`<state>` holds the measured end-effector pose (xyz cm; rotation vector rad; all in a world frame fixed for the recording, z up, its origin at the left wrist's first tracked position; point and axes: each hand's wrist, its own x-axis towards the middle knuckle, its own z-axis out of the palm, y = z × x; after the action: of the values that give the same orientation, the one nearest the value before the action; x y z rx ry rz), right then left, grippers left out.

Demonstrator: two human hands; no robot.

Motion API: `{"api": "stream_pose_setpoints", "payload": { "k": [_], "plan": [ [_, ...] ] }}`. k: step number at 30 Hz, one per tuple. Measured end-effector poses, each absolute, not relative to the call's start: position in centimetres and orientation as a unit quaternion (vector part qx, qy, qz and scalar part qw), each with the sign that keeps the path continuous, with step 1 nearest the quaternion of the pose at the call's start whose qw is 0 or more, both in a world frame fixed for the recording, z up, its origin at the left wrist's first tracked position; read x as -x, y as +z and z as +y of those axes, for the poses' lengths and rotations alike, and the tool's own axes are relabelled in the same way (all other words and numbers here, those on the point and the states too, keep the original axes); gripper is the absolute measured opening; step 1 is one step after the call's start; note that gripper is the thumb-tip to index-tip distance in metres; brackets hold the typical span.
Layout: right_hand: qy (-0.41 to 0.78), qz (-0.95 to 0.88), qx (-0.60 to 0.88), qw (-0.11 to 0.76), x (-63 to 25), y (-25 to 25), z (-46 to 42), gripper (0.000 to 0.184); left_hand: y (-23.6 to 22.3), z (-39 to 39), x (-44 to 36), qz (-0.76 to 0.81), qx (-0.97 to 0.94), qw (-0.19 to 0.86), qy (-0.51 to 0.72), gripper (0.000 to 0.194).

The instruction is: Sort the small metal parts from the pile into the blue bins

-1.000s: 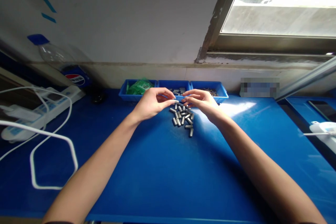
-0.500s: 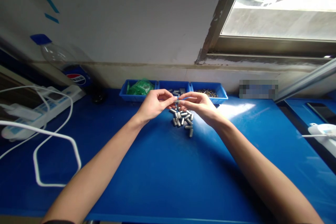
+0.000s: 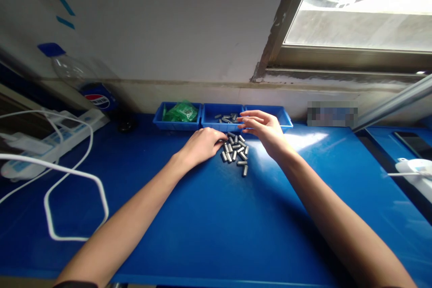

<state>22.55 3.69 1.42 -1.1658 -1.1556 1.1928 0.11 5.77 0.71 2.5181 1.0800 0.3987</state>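
Note:
Several short grey metal rods (image 3: pixel 235 147), hexagonal-looking, lie in a loose pile on the blue table. At the pile's left edge my left hand (image 3: pixel 202 145) rests low, fingers curled down and closed; what the fingertips grip, if anything, is hidden. My right hand (image 3: pixel 265 127) hovers above and right of the pile, its fingers stretched and apart, with nothing visible in them. It is in front of the right blue bin (image 3: pixel 286 119) and covers most of that bin's contents. Behind the pile, the middle blue bin (image 3: pixel 211 122) holds more short metal rods.
A left blue bin (image 3: pixel 158 119) holds a green plastic bag (image 3: pixel 182 111). At far left stand a Pepsi bottle (image 3: pixel 99 96), a white power strip (image 3: pixel 67 135) and a looping white cable (image 3: pixel 76 172). A wall and window frame (image 3: pixel 337 60) bound the blue table (image 3: pixel 202 234) behind.
My hands, together on a small metal piece before, have parted. The left hand has come down to the pile's left edge; the right has moved slightly right and its fingers have spread.

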Motion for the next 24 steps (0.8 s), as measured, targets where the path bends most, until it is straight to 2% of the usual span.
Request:
{"api": "stream_pose_setpoints", "payload": {
  "k": [5, 11, 19, 24],
  "plan": [
    [0.51, -0.481, 0.489, 0.52, -22.4, 1.8, 3.5, 0.029, 1.0, 5.4, -0.3, 0.4, -0.898, 0.14, 0.117, 0.026],
    [0.515, -0.482, 0.493, 0.51, -22.3, 1.9, 3.5, 0.028, 0.9, 5.6, -0.1, 0.395, -0.901, 0.143, 0.107, 0.025],
    [0.515, -0.492, 0.501, 0.491, -22.8, 1.6, 3.8, 0.025, 2.0, 5.9, 0.2, 0.375, -0.852, 0.249, 0.267, 0.029],
    [0.526, -0.511, 0.496, 0.464, -22.8, 1.6, 3.7, 0.027, 2.7, 5.7, -0.1, 0.373, -0.774, 0.376, 0.347, 0.021]
  ]
}}
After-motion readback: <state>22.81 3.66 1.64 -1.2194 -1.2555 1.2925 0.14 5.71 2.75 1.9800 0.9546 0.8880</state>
